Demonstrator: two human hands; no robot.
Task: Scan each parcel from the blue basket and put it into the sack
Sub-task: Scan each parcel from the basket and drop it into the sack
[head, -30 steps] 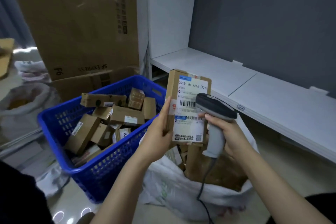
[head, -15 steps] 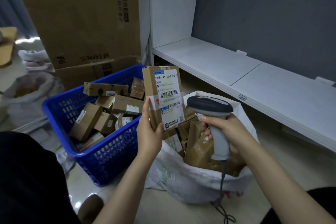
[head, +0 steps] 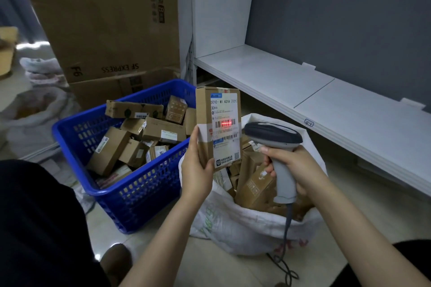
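My left hand (head: 196, 168) grips a brown cardboard parcel (head: 218, 123) by its lower left edge and holds it upright, white label facing me, above the gap between basket and sack. A red scan line glows on its upper barcode. My right hand (head: 293, 168) holds a grey handheld scanner (head: 277, 144) just right of the parcel, head aimed at the label. The blue basket (head: 130, 200) on the left holds several brown parcels. Below my hands, the white sack (head: 242, 223) stands open with several parcels inside.
Large cardboard boxes (head: 109, 18) stand behind the basket. A low white shelf (head: 303, 91) runs along the grey wall on the right. Another white sack (head: 30, 114) sits at far left. The scanner's cable (head: 285, 251) trails onto the tiled floor.
The parcel has turned more squarely toward the scanner, and a red scan line now shows on its barcode. The scanner has stayed beside it, aimed at the label.
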